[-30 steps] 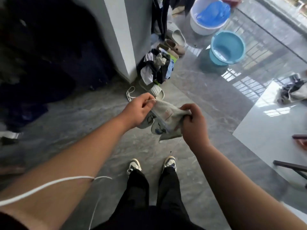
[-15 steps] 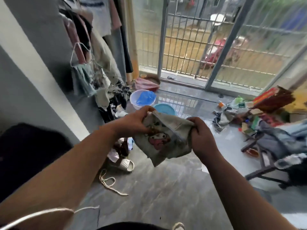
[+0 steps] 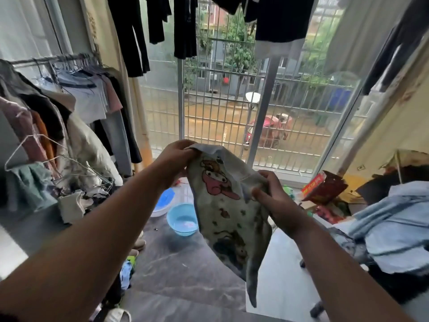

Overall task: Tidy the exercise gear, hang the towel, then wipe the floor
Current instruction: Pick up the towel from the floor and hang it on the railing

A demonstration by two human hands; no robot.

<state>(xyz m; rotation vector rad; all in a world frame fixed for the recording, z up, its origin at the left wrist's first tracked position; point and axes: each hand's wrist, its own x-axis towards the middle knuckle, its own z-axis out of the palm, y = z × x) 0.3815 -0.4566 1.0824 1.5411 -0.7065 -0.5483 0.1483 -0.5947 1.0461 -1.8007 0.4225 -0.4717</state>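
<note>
Head camera view, now tilted up from the floor toward the barred window: both hands have raised a small cartoon-printed towel (image 3: 229,205) to the centre of the frame. The left hand (image 3: 176,156) pinches its top corner with closed fingers, and the right hand (image 3: 276,201) grips the right edge, so the cloth hangs open and limp between them. Dark clothes (image 3: 185,24) hang along the top of the frame, so hanging the towel looks like the step in hand.
</note>
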